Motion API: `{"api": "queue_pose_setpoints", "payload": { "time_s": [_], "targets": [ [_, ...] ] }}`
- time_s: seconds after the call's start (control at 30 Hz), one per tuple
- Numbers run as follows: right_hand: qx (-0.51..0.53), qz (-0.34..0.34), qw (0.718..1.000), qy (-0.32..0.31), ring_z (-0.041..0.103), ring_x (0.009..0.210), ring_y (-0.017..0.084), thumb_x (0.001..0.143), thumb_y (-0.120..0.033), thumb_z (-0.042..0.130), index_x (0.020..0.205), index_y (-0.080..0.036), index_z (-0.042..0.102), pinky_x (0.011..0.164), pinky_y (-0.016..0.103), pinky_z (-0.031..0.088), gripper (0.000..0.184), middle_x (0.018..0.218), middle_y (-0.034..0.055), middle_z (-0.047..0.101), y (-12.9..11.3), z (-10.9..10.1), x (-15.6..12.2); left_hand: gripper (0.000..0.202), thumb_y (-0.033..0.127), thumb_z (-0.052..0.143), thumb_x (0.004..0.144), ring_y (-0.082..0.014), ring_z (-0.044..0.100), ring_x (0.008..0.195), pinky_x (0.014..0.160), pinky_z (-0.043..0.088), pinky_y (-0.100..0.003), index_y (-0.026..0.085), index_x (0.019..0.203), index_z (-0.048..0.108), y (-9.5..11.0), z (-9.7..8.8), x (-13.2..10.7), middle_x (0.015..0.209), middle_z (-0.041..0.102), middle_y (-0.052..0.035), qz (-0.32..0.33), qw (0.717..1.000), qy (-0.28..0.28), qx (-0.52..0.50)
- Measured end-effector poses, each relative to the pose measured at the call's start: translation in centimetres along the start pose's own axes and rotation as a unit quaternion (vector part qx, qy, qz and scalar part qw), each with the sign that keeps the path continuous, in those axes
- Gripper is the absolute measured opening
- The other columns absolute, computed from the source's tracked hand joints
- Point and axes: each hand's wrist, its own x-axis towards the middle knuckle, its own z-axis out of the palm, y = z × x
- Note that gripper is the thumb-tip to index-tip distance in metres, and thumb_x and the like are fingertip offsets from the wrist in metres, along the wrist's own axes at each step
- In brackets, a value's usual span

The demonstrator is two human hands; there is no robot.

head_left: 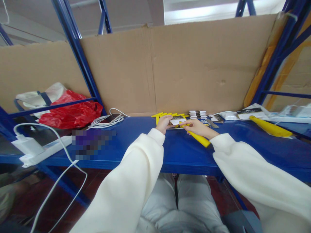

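On the blue tabletop in front of me, my left hand [164, 124] is closed on the left edge of a small black-and-white card [177, 120]. My right hand [198, 127] meets it from the other side, its fingers closed around a yellow tapered handle [199, 139] whose wide end points down and right. The fingers of both hands nearly touch at the card, and the handle's upper end is hidden among them. Just behind my left hand lie several yellow T-shaped pieces [157, 115]. A stack of white-and-dark packets [197, 114] stands behind my right hand.
Another yellow piece [269, 127] lies to the right, near a dark-topped packet [251, 113]. At left are a red plastic bag [73, 110], a coiled white cable [107, 121] and a power strip [47, 150]. A cardboard wall [182, 68] closes off the back.
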Motion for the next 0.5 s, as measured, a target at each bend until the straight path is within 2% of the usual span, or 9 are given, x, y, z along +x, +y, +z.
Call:
{"api": "queue_pose_setpoints", "payload": {
  "time_s": [0.13,0.23,0.33,0.43,0.5],
  "targets": [
    [0.019,0.012,1.000,0.002,0.064,0.051,0.015,0.069,-0.028,0.095,0.090,-0.021,0.089,0.053,0.027,0.059,0.023,0.065,0.0001,0.074,-0.1,-0.6,-0.1,0.012,0.024,0.079,0.094,-0.0204,0.077,0.086,0.086,0.069,-0.039,0.020,0.096,0.069,0.2,0.0,-0.3,0.094,0.078,-0.0078,-0.007,1.000,-0.017,0.004],
    [0.025,0.018,0.999,0.025,0.063,0.050,0.014,0.067,-0.025,0.097,0.089,-0.021,0.088,0.049,0.026,0.056,0.023,0.065,0.0002,0.074,-0.1,-2.1,-0.3,0.007,0.026,0.071,0.100,-0.0207,0.078,0.089,0.084,0.068,-0.036,0.020,0.098,0.068,0.3,0.0,-0.4,0.103,0.079,-0.0101,-0.013,1.000,-0.016,0.021],
    [0.012,0.023,0.996,0.080,0.061,0.049,0.015,0.068,-0.023,0.097,0.089,-0.021,0.088,0.050,0.028,0.057,0.022,0.067,0.0010,0.074,-0.1,-4.9,-0.7,0.007,0.027,0.067,0.101,-0.0209,0.078,0.094,0.080,0.066,-0.031,0.020,0.104,0.068,0.3,-0.1,-0.3,0.113,0.079,-0.0123,-0.013,1.000,-0.007,0.026],
    [-0.047,0.041,0.987,0.149,0.062,0.052,0.017,0.071,-0.023,0.096,0.093,-0.018,0.089,0.054,0.031,0.058,0.023,0.069,0.0023,0.074,0.1,-8.7,-1.6,0.011,0.024,0.070,0.099,-0.0190,0.076,0.090,0.074,0.064,-0.026,0.020,0.108,0.067,0.2,-0.1,-0.3,0.113,0.078,-0.0120,-0.013,0.999,-0.010,0.029],
    [-0.104,0.051,0.974,0.195,0.060,0.051,0.016,0.072,-0.020,0.093,0.091,-0.019,0.088,0.051,0.028,0.052,0.020,0.068,0.0021,0.073,0.1,-11.3,-2.3,0.015,0.021,0.072,0.096,-0.0180,0.075,0.086,0.072,0.063,-0.026,0.020,0.110,0.067,0.2,-0.2,-0.3,0.111,0.077,-0.0112,-0.012,0.999,-0.010,0.036]
  ]
}}
